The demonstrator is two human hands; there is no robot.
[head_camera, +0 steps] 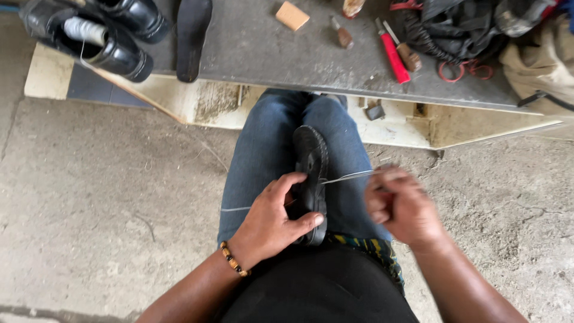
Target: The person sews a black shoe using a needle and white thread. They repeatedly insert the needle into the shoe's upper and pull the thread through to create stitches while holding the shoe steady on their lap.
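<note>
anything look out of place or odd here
One oddity: a spool of pale thread is stuffed inside a black shoe on the bench's far left. Otherwise nothing stands out: the left hand grips a black shoe on the lap and the right hand holds a taut thread.

Just one view here, a head-worn cam looking pretty much straight down, close over the person's lap, with the low tabletop [287, 54] running along the top and concrete floor [107, 209] around.
</note>
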